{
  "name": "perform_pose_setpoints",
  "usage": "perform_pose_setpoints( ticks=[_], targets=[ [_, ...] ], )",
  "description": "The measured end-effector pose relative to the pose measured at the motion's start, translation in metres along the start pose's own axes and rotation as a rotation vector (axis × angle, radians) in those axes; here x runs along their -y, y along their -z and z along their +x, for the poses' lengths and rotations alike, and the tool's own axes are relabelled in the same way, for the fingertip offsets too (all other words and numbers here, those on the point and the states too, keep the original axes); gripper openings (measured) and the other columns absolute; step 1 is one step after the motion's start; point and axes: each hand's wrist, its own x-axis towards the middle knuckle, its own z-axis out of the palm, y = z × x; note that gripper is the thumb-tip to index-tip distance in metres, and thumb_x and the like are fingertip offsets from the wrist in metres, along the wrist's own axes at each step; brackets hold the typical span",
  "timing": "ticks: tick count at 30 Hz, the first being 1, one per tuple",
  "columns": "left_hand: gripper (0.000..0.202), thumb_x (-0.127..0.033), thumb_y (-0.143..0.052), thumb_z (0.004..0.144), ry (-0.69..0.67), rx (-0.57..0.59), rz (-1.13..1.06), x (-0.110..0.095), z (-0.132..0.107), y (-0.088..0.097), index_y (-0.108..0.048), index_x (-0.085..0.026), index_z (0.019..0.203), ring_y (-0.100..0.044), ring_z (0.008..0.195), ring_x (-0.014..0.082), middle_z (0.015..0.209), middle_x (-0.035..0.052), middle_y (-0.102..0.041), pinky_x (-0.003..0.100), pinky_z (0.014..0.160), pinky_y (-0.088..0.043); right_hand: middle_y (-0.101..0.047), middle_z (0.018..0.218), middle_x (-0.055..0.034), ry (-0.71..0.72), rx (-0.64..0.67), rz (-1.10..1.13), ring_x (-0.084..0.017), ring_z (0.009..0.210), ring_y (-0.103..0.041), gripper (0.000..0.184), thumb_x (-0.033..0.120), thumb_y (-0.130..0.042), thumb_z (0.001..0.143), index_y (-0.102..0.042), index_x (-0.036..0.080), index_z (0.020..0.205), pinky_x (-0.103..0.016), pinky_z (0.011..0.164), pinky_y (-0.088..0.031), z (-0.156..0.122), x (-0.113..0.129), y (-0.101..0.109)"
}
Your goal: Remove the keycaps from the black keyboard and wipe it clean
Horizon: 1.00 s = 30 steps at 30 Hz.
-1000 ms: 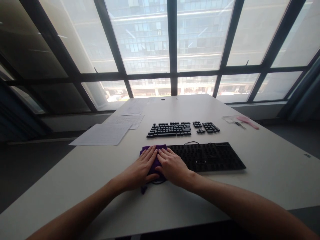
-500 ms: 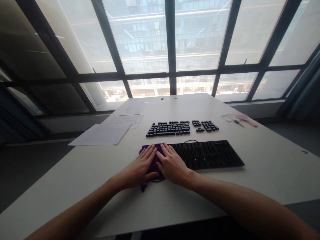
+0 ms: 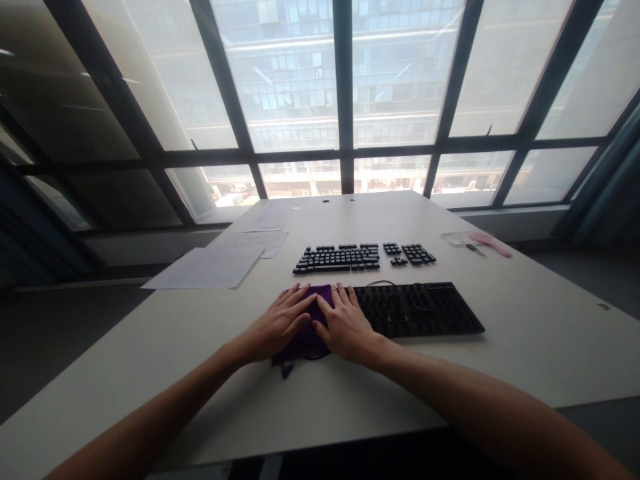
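Note:
A purple cloth (image 3: pixel 306 345) covers the left end of a black keyboard base (image 3: pixel 430 310), from which the keycaps are gone. My left hand (image 3: pixel 278 325) lies on the cloth's left side, fingers stretched out and angled toward the right. On the cloth's right edge rests my right hand (image 3: pixel 346 327), its fingers extended forward and partly over the keyboard. Neither hand is curled round the cloth. A small dark end of something (image 3: pixel 287 371) pokes out below the cloth; its kind is unclear. The keyboard's left end is hidden by the cloth and hands.
Behind the keyboard, loose black keycaps (image 3: pixel 340 258) sit in keyboard layout on the white table (image 3: pixel 500 373). Paper sheets (image 3: pixel 207 267) lie at left. A pink brush-like object (image 3: pixel 490 244) and a small puller-like tool (image 3: pixel 475 250) lie at right. Windows stand beyond.
My left hand has shifted slightly left, and its fingers now angle more to the right. My right hand's fingers point more forward. More of the cloth shows below the hands.

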Motion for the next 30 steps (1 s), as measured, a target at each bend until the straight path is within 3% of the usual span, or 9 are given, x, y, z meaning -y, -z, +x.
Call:
perform_pose_setpoints(
  ticks=[3, 5, 8, 11, 14, 17, 23, 27, 30],
  targets=[
    [0.055, -0.046, -0.034, 0.101, 0.161, -0.15, -0.04, 0.01, 0.007, -0.005, -0.04, -0.022, 0.15, -0.022, 0.149, 0.0335, 0.16, 0.0099, -0.029, 0.055, 0.12, -0.024, -0.036, 0.154, -0.024, 0.036, -0.001, 0.029, -0.035, 0.148, -0.021, 0.06, 0.04, -0.05, 0.095, -0.045, 0.006, 0.144, -0.057, 0.119, -0.01, 0.002, 0.0, 0.002],
    [0.055, -0.044, -0.039, 0.099, 0.213, -0.175, -0.083, 0.016, 0.01, -0.009, -0.045, -0.019, 0.148, -0.033, 0.144, 0.0335, 0.155, 0.0129, -0.038, 0.053, 0.118, -0.03, -0.039, 0.153, -0.0228, 0.055, -0.014, 0.057, -0.033, 0.148, -0.023, 0.058, 0.037, -0.051, 0.095, -0.046, 0.004, 0.142, -0.056, 0.12, -0.01, 0.002, 0.001, 0.003],
    [0.05, -0.043, -0.043, 0.096, 0.206, -0.198, -0.151, 0.021, 0.013, -0.011, -0.057, -0.019, 0.137, -0.05, 0.132, 0.0298, 0.143, 0.0117, -0.053, 0.047, 0.114, -0.039, -0.041, 0.151, -0.023, 0.055, -0.053, 0.107, -0.032, 0.145, -0.029, 0.058, 0.032, -0.052, 0.093, -0.045, 0.002, 0.142, -0.053, 0.121, -0.014, 0.003, 0.003, 0.004],
    [0.042, -0.038, -0.045, 0.095, 0.169, -0.283, -0.163, 0.02, 0.014, -0.009, -0.066, -0.018, 0.125, -0.055, 0.122, 0.0276, 0.129, 0.0103, -0.061, 0.046, 0.11, -0.043, -0.043, 0.148, -0.0234, 0.055, -0.104, 0.186, -0.03, 0.142, -0.035, 0.059, 0.029, -0.051, 0.092, -0.043, 0.0, 0.143, -0.046, 0.12, -0.025, 0.003, 0.005, 0.006],
    [0.038, -0.032, -0.047, 0.094, 0.132, -0.363, -0.155, 0.015, 0.013, -0.005, -0.066, -0.017, 0.123, -0.055, 0.12, 0.0278, 0.126, 0.0111, -0.06, 0.047, 0.108, -0.044, -0.042, 0.148, -0.0232, 0.048, -0.172, 0.255, -0.028, 0.14, -0.037, 0.06, 0.025, -0.049, 0.092, -0.04, 0.0, 0.145, -0.04, 0.118, -0.032, 0.002, 0.008, 0.011],
    [0.041, -0.033, -0.05, 0.094, 0.08, -0.418, -0.138, 0.008, 0.012, -0.001, -0.061, -0.02, 0.131, -0.049, 0.128, 0.0293, 0.138, 0.0109, -0.052, 0.051, 0.112, -0.039, -0.04, 0.149, -0.0232, -0.007, -0.249, 0.242, -0.029, 0.14, -0.038, 0.061, 0.024, -0.047, 0.092, -0.037, -0.001, 0.147, -0.039, 0.117, -0.033, 0.001, 0.008, 0.017],
    [0.055, -0.047, -0.05, 0.097, -0.066, -0.204, -0.119, -0.003, 0.01, -0.003, -0.044, -0.026, 0.148, -0.03, 0.145, 0.0312, 0.157, 0.0078, -0.036, 0.053, 0.12, -0.026, -0.037, 0.151, -0.0275, -0.139, -0.195, 0.072, -0.034, 0.145, -0.029, 0.062, 0.027, -0.05, 0.092, -0.04, -0.005, 0.145, -0.046, 0.119, -0.026, 0.002, -0.011, 0.019],
    [0.069, -0.054, -0.048, 0.096, -0.131, -0.069, -0.056, -0.002, 0.01, -0.011, -0.028, -0.025, 0.156, -0.02, 0.15, 0.032, 0.161, 0.0091, -0.027, 0.056, 0.122, -0.014, -0.028, 0.158, -0.0251, -0.065, -0.095, -0.018, -0.036, 0.15, -0.013, 0.062, 0.039, -0.053, 0.094, -0.046, 0.002, 0.143, -0.053, 0.12, -0.014, 0.002, -0.016, 0.013],
    [0.076, -0.056, -0.046, 0.096, -0.152, -0.047, -0.021, -0.001, 0.008, -0.015, -0.016, -0.023, 0.158, -0.015, 0.151, 0.0307, 0.162, 0.01, -0.021, 0.053, 0.123, -0.012, -0.029, 0.158, -0.0241, -0.001, -0.026, -0.025, -0.034, 0.15, -0.016, 0.066, 0.046, -0.049, 0.096, -0.041, 0.006, 0.148, -0.052, 0.12, -0.014, 0.0, -0.012, 0.007]
  ],
)
